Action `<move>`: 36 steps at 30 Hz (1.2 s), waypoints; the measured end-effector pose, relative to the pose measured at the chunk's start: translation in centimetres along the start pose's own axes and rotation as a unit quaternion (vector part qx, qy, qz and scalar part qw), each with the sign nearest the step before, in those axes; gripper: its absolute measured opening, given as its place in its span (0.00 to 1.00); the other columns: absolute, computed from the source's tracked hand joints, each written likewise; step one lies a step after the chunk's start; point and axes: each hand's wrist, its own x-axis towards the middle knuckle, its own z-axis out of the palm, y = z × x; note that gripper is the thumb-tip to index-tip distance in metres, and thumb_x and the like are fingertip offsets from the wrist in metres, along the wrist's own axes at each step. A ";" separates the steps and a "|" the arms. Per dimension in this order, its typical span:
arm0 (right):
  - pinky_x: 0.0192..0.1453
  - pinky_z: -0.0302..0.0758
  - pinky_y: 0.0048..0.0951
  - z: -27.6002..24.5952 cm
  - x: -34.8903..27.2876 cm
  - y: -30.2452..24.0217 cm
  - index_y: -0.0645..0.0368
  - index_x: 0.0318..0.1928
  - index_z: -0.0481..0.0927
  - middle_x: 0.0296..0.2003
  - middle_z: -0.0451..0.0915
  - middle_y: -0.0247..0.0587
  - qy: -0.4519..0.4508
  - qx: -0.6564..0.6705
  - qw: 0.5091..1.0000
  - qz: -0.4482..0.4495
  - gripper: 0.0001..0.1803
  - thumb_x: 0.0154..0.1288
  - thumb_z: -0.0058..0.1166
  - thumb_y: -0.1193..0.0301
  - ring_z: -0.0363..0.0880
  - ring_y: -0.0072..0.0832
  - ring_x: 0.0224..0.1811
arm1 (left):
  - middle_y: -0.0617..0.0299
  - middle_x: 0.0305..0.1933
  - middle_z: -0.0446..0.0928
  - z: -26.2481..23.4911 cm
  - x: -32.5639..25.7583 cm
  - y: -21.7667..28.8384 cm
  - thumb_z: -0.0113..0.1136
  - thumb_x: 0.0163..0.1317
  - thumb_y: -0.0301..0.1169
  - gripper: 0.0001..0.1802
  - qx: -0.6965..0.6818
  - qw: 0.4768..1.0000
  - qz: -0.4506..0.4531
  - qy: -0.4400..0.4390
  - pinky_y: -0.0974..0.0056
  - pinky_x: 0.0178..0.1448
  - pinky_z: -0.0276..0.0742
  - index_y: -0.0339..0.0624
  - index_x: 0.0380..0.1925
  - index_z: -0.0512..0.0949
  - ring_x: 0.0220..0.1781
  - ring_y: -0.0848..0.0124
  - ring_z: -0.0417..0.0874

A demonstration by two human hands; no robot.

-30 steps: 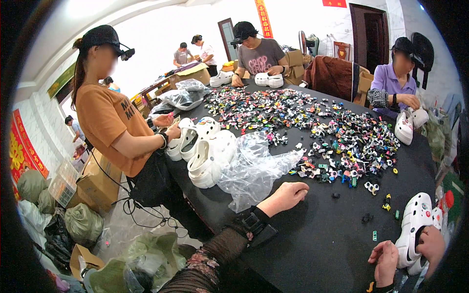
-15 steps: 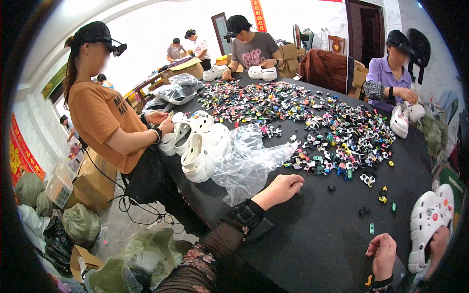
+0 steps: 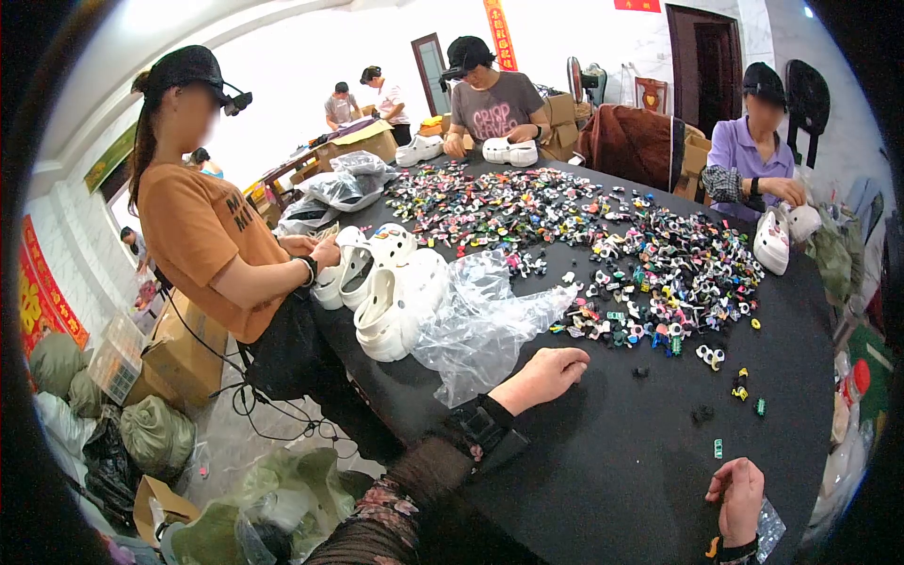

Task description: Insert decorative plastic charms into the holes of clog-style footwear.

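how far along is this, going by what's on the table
Done: nothing finished shows near the wearer. In hand: the left hand rests on the black table beside a clear plastic bag; the right hand lies near the table edge, apparently empty. Left: a big spread of small colourful shoe charms covers the table, and white clogs sit piled by a co-worker.

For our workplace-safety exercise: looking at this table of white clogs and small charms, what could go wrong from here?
1. The clear plastic bag lies just beyond the left hand; a sweep of that arm could drag it into the pile of small colourful charms and scatter them.
2. Stray charms lie near the table edge, close to the right hand; a nudge might send them to the floor.
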 end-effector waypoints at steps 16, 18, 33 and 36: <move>0.18 0.69 0.20 -0.1 0.0 0.1 0.61 0.27 0.72 0.16 0.71 0.35 -0.004 0.011 1.000 -0.009 0.23 0.72 0.40 0.55 0.70 0.21 0.16 | 0.57 0.28 0.80 -0.1 0.1 0.0 0.50 0.63 0.30 0.13 -0.005 1.000 0.007 -0.002 0.66 0.39 0.77 0.34 0.43 0.76 0.31 0.69 0.82; 0.19 0.69 0.21 -0.2 0.0 0.2 0.61 0.27 0.72 0.16 0.71 0.35 -0.007 0.011 1.000 -0.010 0.23 0.72 0.40 0.55 0.70 0.21 0.16 | 0.56 0.28 0.80 -0.1 0.1 0.3 0.50 0.63 0.30 0.13 -0.008 1.000 0.003 -0.005 0.66 0.39 0.77 0.34 0.43 0.76 0.31 0.68 0.82; 0.20 0.70 0.21 0.1 0.6 0.5 0.60 0.27 0.72 0.18 0.72 0.35 -0.016 0.024 1.000 -0.012 0.23 0.71 0.41 0.54 0.71 0.21 0.17 | 0.63 0.26 0.79 -1.6 0.1 1.7 0.50 0.64 0.32 0.13 -0.136 0.987 -0.074 -0.042 0.69 0.34 0.76 0.34 0.42 0.77 0.27 0.75 0.79; 0.20 0.69 0.21 -0.1 0.7 -0.2 0.60 0.28 0.72 0.18 0.72 0.35 0.011 0.057 0.998 -0.025 0.22 0.71 0.41 0.55 0.71 0.20 0.18 | 0.65 0.28 0.78 -3.8 -0.7 6.3 0.48 0.66 0.32 0.13 -0.125 0.990 -0.042 -0.060 0.71 0.36 0.75 0.36 0.44 0.77 0.30 0.77 0.79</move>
